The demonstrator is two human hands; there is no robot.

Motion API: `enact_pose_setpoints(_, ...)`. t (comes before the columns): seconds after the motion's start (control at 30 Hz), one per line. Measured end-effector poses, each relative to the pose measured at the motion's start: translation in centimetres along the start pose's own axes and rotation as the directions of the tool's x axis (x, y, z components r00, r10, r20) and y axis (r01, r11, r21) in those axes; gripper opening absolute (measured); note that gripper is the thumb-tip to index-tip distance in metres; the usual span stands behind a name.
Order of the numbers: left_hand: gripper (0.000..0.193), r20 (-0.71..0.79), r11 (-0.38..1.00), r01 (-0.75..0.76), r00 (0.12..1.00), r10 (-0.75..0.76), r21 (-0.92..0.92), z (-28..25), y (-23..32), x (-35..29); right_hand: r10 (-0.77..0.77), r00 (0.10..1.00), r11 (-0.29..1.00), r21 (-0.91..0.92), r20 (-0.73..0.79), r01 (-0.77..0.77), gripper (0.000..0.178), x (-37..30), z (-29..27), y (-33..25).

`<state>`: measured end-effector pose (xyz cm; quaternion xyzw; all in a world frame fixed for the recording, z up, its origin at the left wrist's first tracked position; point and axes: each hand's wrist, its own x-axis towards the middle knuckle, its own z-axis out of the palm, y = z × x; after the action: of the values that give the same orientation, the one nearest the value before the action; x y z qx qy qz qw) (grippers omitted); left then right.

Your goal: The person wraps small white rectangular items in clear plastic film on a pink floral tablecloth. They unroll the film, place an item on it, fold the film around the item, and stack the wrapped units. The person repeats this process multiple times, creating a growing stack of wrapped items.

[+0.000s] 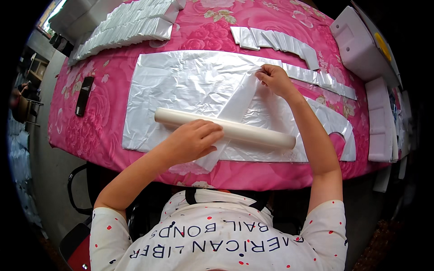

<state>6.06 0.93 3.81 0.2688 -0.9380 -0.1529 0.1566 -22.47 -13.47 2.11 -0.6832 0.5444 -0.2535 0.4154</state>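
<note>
A large stack of flat white plastic bags (176, 77) lies spread on the table in front of me. Across it rests a pale rolling-pin-like tube (257, 134), slanting down to the right. My left hand (192, 140) lies over the tube's left half, fingers loosely bent and thumb apart, not wrapped round it. Up and to the right, my right hand (273, 79) pinches the edge of a thin plastic bag (242, 97). That bag is lifted and folded over in a slanting strip, which passes under the tube and comes out near my left hand.
Folded bags stand in long rows (131, 29) at the back left. Smaller folded packets (275, 39) lie at the back right. A black phone (84, 96) is at the left, and white foam boxes (361, 43) stand at the right. A pink flowered cloth (203, 38) covers the table.
</note>
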Motion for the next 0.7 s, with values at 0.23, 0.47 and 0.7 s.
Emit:
enact_pose_setpoints(0.23,0.081,0.214,1.0,-0.016,0.977,0.013,0.008,3.6,2.4,-2.3,0.075,0.997,0.996,-0.047,0.027,-0.073,0.019,1.1,0.1,0.7)
enact_pose_setpoints(0.47,0.084,0.182,0.996,0.057,0.981,-0.068,0.067,5.2,4.4,-2.9,-0.24,0.88,0.959,-0.243,-0.41,0.148,0.023,-2.8,2.3,-2.2)
enact_pose_setpoints(0.7,0.084,0.157,0.988,0.125,0.978,-0.137,0.086,5.9,6.1,-2.6,-0.408,0.912,0.785,-0.493,0.046,0.376,0.047,-13.7,6.9,-3.6)
